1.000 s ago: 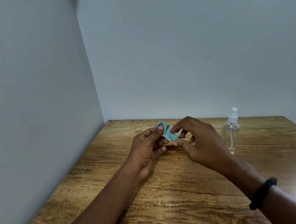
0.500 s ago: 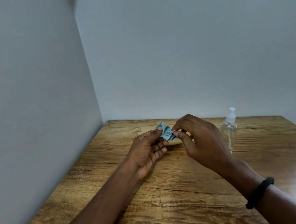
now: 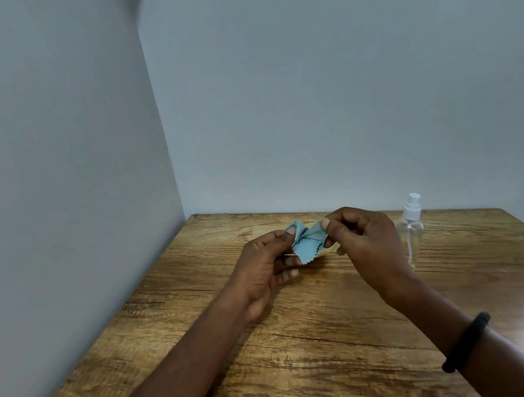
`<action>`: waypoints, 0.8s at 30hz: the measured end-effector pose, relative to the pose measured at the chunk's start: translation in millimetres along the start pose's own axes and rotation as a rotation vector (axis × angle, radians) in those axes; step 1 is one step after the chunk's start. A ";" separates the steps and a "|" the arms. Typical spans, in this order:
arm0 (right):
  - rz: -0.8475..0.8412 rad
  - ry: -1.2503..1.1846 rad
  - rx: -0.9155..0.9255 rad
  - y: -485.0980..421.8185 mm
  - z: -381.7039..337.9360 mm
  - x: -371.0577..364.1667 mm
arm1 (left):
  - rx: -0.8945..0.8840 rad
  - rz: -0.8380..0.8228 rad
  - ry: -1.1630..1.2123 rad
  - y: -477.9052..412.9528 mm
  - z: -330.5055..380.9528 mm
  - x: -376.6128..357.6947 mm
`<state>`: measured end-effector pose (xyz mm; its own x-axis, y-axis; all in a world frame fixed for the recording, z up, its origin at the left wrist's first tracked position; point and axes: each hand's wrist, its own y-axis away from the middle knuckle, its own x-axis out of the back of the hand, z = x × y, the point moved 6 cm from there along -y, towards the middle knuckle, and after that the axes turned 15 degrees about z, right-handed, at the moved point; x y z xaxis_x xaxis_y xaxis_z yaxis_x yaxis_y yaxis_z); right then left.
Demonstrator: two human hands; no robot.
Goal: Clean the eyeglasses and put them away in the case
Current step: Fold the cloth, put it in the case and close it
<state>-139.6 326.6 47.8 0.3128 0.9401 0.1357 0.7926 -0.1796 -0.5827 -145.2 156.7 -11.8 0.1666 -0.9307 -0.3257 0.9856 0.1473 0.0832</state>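
Note:
A small light-blue cleaning cloth [image 3: 307, 242] is stretched between both hands above the far middle of the wooden table [image 3: 301, 339]. My left hand [image 3: 266, 267] pinches its left end with thumb and fingers. My right hand [image 3: 364, 242] pinches its right end between thumb and forefinger. A pale object [image 3: 326, 251], only partly visible, lies on the table behind the cloth and hands; I cannot tell what it is. No eyeglasses are plainly visible.
A clear spray bottle [image 3: 413, 231] with a white nozzle stands upright at the back right, just beyond my right hand. Grey walls [image 3: 59, 187] close the table on the left and at the back. A black band circles my right wrist.
The bunched cloth has been pulled wider between the two hands. My right hand has shifted slightly right and up; the left hand stays nearly in place.

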 end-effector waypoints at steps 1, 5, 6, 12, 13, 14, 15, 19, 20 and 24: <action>0.003 -0.042 -0.055 -0.8 2.3 0.7 | -0.004 0.001 -0.008 0.0 -0.2 -0.3; 0.014 -0.274 -0.297 -2.3 11.2 2.8 | 0.028 0.023 0.016 -0.5 -2.4 1.3; 0.021 -0.328 -0.341 -2.8 12.8 3.3 | 0.038 0.021 0.020 -0.2 -2.7 1.1; 0.051 -0.469 -0.429 -3.9 15.7 4.6 | 0.062 0.012 -0.025 1.0 -4.0 -0.8; 0.053 -0.463 -0.431 -3.8 15.4 4.6 | 0.059 0.011 -0.022 0.8 -3.7 -0.9; 0.057 -0.448 -0.431 -3.8 15.4 4.5 | 0.055 0.010 -0.014 1.0 -3.1 -0.9; 0.064 -0.426 -0.429 -3.7 15.8 4.7 | 0.051 0.008 -0.003 1.8 -2.0 -1.3; 0.094 -0.183 -0.312 -3.5 14.3 8.3 | -0.019 0.042 -0.021 5.3 1.6 -3.5; 0.101 -0.120 -0.265 -3.0 12.0 9.1 | -0.084 0.061 -0.076 6.3 3.9 -3.9; 0.123 0.129 -0.066 -0.3 -4.5 9.5 | -0.491 0.079 -0.350 18.4 21.7 -11.1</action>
<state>-134.4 334.3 52.9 0.4706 0.8656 0.1710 0.7755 -0.3133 -0.5481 -129.5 162.5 13.8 0.3022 -0.9532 -0.0003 0.8828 0.2800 -0.3771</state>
